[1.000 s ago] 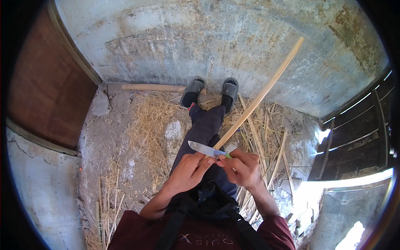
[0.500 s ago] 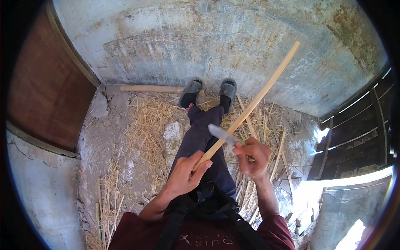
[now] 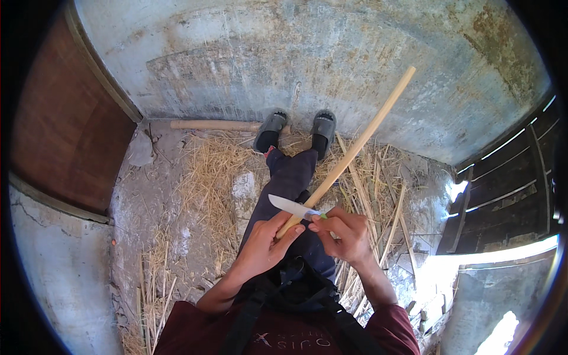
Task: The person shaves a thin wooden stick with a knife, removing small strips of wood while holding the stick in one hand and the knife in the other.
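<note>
A long, pale wooden stick (image 3: 356, 148) slants from my lap up toward the wall on the right. My left hand (image 3: 263, 244) is closed round its lower end, thumb along the side. In my right hand (image 3: 345, 234) I grip a knife (image 3: 288, 205) with a short, light metal blade and a partly visible green handle. The blade lies across the stick just above my left fingers, its tip pointing left. My two hands are close together over my dark trousers, the right fingertips near the left thumb.
Straw and shavings (image 3: 213, 177) cover the floor, with thin wooden strips (image 3: 393, 228) on the right. A round pole (image 3: 216, 125) lies along the base of the stained wall (image 3: 284, 59), beside my grey sandals (image 3: 272, 130). A brown door (image 3: 71, 118) stands left, dark slats (image 3: 503, 189) right.
My right hand has drawn the knife down and left along the stick, close to my left hand. The stick's far end has dropped slightly and shifted left.
</note>
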`<action>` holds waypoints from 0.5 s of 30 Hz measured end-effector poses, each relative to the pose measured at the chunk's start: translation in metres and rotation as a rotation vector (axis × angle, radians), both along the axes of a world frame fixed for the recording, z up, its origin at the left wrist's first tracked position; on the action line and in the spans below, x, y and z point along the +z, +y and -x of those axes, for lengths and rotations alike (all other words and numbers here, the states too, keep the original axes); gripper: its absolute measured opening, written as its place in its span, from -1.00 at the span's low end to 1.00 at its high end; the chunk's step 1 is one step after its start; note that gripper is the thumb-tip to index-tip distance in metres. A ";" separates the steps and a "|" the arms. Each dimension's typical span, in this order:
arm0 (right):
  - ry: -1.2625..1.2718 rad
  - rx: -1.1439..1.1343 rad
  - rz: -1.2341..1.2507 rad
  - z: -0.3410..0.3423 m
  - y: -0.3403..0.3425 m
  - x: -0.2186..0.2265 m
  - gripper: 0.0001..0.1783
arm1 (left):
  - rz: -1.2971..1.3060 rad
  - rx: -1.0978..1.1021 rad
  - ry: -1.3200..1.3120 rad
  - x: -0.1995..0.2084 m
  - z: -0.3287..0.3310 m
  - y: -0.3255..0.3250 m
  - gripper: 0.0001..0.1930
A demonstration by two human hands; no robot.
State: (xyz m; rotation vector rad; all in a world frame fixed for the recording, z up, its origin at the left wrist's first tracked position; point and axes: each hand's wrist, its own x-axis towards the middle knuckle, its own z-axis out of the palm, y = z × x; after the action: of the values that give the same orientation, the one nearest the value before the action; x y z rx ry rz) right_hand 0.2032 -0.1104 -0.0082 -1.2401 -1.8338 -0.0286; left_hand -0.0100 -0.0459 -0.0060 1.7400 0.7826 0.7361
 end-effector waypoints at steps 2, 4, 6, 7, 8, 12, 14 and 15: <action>0.036 0.003 0.004 0.006 0.000 -0.001 -0.75 | -0.038 -0.048 -0.014 -0.008 0.001 0.001 -0.78; 0.064 0.016 -0.004 0.006 0.000 -0.002 -0.75 | -0.054 -0.083 -0.036 -0.009 0.002 0.003 -0.78; 0.075 0.028 -0.001 0.005 0.000 -0.003 -0.75 | -0.046 -0.108 -0.068 -0.006 0.002 0.005 -0.78; 0.074 0.038 0.002 0.006 0.000 -0.001 -0.75 | -0.041 -0.108 -0.060 -0.006 0.004 0.004 -0.78; 0.072 0.047 0.006 0.007 0.000 0.000 -0.75 | -0.036 -0.109 -0.053 -0.005 0.005 0.003 -0.79; 0.055 0.027 -0.009 0.008 -0.001 -0.001 -0.76 | -0.059 -0.097 0.052 -0.006 0.007 0.001 -0.79; 0.031 -0.008 -0.026 0.009 -0.001 -0.001 -0.79 | -0.072 -0.056 0.021 -0.007 0.006 -0.002 -0.80; 0.034 -0.007 -0.032 0.008 0.000 -0.002 -0.78 | -0.079 -0.036 0.006 -0.008 0.005 -0.004 -0.80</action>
State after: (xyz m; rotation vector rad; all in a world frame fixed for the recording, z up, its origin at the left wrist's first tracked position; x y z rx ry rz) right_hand 0.1956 -0.1103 -0.0099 -1.2178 -1.7925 -0.0408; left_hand -0.0146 -0.0495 -0.0138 1.8234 0.7331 0.7467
